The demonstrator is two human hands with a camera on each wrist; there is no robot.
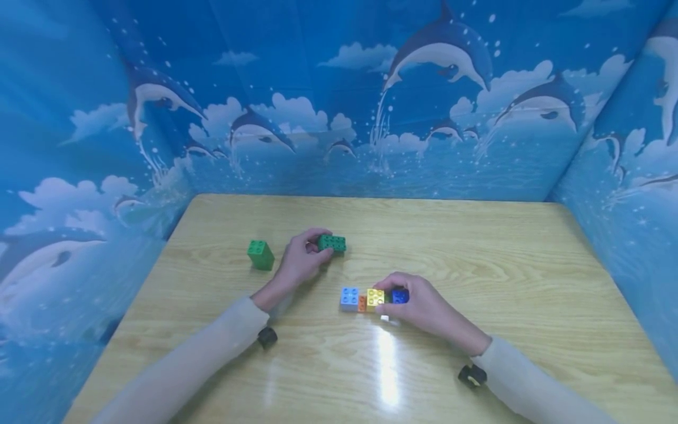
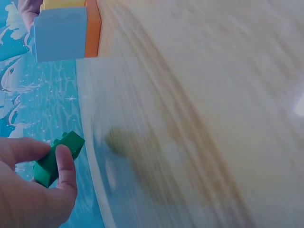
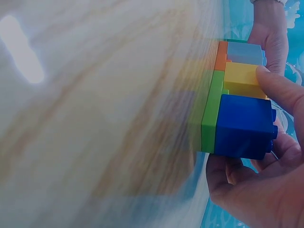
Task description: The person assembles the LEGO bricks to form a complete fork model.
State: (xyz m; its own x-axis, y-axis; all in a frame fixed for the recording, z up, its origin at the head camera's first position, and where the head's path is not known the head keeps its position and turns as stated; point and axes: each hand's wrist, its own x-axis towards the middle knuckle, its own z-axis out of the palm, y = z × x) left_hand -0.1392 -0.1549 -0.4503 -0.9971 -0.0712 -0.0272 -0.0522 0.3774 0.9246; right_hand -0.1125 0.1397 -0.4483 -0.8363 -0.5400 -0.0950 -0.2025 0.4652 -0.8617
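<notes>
Grip of the left hand [image 1: 303, 254]: thumb and fingers close to the width of the dark green brick [image 1: 336, 242], which they pinch between them. The brick is oblong, with two rows of round studs, and lies beyond the row of joined bricks, toward the left and apart from it. Whether its underside meets the table [image 1: 477, 241] cannot be told.

Grip of the right hand [image 1: 418, 299]: thumb and fingertip pinch the yellow brick [image 1: 375, 299], the gap matching its width. Other fingers curl around beside the dark blue brick [image 3: 243, 126]; their contact with it cannot be confirmed.

Row assembly: a flat orange piece [image 3: 221, 56] lies under the light blue brick [image 1: 349, 299]; a flat light green piece [image 3: 212, 114] lies under the yellow and dark blue bricks. All parts have smooth, plastic-like faces; the upper bricks are blocky and studded on top.

Tall green brick [image 1: 262, 258]: upright, left of the left hand, untouched. Table: pale, wood-grained, glossy, with a bright reflection. Backdrop [image 1: 371, 171]: blue, printed with dolphins. Sleeves [image 1: 190, 359]: light, plain.
</notes>
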